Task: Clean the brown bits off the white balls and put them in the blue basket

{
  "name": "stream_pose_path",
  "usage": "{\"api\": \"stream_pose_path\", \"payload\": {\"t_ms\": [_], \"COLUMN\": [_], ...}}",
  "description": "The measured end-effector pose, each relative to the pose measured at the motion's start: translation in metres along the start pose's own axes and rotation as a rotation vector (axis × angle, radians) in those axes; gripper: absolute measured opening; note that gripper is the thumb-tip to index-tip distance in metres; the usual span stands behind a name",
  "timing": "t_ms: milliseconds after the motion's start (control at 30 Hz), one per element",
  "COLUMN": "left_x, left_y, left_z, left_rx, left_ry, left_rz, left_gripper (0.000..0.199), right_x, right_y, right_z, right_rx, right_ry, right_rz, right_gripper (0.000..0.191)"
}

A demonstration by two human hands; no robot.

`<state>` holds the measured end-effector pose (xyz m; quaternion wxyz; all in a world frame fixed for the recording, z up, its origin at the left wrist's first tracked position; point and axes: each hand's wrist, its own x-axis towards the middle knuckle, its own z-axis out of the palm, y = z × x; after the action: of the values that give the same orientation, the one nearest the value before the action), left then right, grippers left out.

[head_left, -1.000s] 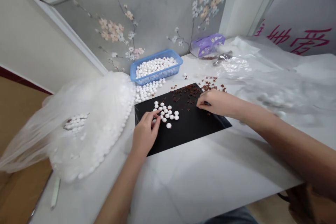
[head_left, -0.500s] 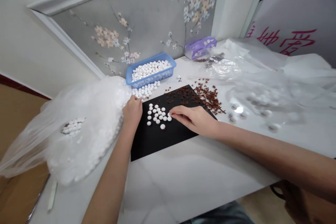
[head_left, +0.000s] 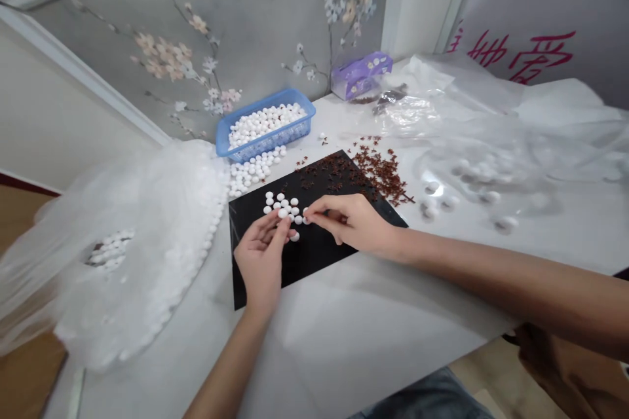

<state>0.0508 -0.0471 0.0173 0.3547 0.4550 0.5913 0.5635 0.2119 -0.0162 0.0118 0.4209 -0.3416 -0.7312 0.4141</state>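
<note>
My left hand is over the black mat, with one small white domed button-like piece pinched between thumb and forefinger. Close by on the right, my right hand has its fingertips pressed together at another white piece; whatever is in that pinch is hidden or too small to name. Several white pieces lie grouped on the mat around both hands' fingertips, some with brown bits showing beneath. Small brown star-shaped pieces are heaped across the mat's far right edge.
A blue basket full of white pieces stands by the wall, with more white pieces before it. A big translucent bag of white pieces lies left. Plastic bags cover the right side, near a purple tissue pack.
My left hand has come from the mat's far left edge onto the mat and now pinches a white piece. My right hand stays at the white group. The view has shifted slightly.
</note>
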Motion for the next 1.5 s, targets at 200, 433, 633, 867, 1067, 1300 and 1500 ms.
{"api": "stream_pose_path", "payload": {"t_ms": [200, 433, 633, 867, 1067, 1300, 1500], "left_x": [0.0012, 0.001, 0.0016, 0.0018, 0.0017, 0.0016, 0.0009], "left_y": [-0.0027, -0.0043, -0.0062, -0.0069, -0.0063, -0.0075, -0.0066], "left_z": [0.0027, 0.0015, 0.0015, 0.0006, 0.0006, 0.0002, 0.0001], "left_rx": [-0.037, -0.025, -0.055, -0.08, -0.086, -0.09, -0.083], "left_ry": [-0.155, -0.234, -0.222, -0.236, -0.242, -0.239, -0.241], "left_rz": [-0.093, -0.089, -0.088, -0.086, -0.092, -0.095, -0.1], "left_gripper": [0.031, 0.026, 0.023, 0.02, 0.02, 0.02, 0.019], "right_x": [0.0016, 0.0035, 0.0022, 0.0023, 0.0021, 0.0028, 0.0022], "right_y": [0.0012, 0.0018, 0.0044, 0.0042, 0.0037, 0.0028, 0.0032], "right_z": [0.0036, 0.0057, 0.0071, 0.0068, 0.0064, 0.0063, 0.006], "right_rx": [0.252, 0.355, 0.381, 0.366, 0.365, 0.368, 0.359], "right_ry": [-0.005, -0.145, -0.094, -0.109, -0.104, -0.106, -0.106], "right_rz": [0.194, 0.328, 0.322, 0.342, 0.343, 0.348, 0.336], "right_gripper": [0.018, 0.021, 0.021, 0.019, 0.019, 0.02, 0.022]}}
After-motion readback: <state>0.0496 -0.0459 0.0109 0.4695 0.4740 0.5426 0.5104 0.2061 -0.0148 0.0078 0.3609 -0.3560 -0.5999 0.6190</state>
